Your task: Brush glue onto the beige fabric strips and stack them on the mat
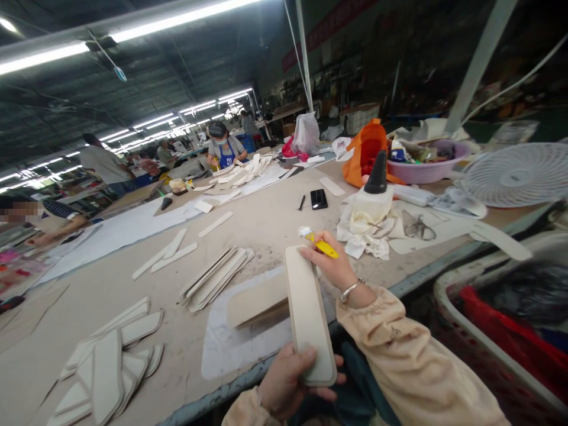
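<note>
My left hand (284,374) is closed on the lower end of a long cream panel (309,313) with rounded corners, thumb on top and fingers beneath. Held in my right hand (335,266) is a small yellow-handled brush (326,247) with white stuff on its tip. Fingers of that hand also touch the panel's upper end. Behind the held panel, another cream panel (257,297) rests on a white sheet (217,349). A stack of similar panels (217,275) lies further left, and a loose pile (107,367) spreads at the front left.
Beyond my right hand are a white container with a black cone top (371,204), a phone (318,199), an orange bag (368,148), a purple basin (428,168) and a fan grille (519,176). A basket (465,275) stands beside the table. Co-workers are across the room.
</note>
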`<state>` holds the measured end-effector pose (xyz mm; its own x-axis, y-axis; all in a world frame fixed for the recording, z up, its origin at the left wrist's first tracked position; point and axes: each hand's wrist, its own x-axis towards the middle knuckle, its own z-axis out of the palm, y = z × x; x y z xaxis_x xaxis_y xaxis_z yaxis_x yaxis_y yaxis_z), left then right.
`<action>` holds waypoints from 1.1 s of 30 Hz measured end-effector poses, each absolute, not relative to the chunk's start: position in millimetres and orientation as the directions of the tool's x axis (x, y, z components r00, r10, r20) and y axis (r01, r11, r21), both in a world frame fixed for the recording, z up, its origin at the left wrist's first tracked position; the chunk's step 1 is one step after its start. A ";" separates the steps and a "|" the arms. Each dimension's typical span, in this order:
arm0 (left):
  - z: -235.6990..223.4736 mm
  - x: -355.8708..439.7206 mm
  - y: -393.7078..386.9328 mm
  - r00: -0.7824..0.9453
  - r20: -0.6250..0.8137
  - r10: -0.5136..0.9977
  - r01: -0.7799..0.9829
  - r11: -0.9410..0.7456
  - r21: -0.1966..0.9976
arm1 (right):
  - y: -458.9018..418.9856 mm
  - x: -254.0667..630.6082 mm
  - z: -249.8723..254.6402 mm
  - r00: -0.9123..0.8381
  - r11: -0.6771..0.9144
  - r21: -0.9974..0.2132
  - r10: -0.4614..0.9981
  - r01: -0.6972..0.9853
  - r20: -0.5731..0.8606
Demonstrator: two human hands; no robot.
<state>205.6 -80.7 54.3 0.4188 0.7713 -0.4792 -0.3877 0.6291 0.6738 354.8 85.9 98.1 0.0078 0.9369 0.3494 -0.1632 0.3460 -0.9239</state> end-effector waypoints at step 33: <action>60.7 202.1 -58.9 0.457 -0.416 0.786 -0.441 0.606 0.662 | 92.1 361.5 87.4 0.044 0.354 -0.934 0.935 -0.047 0.353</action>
<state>202.1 -58.9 60.7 0.4574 0.7861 -0.4157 -0.4409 0.6065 0.6616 361.5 92.1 87.4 0.0438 0.9348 0.3526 -0.0472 0.3544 -0.9339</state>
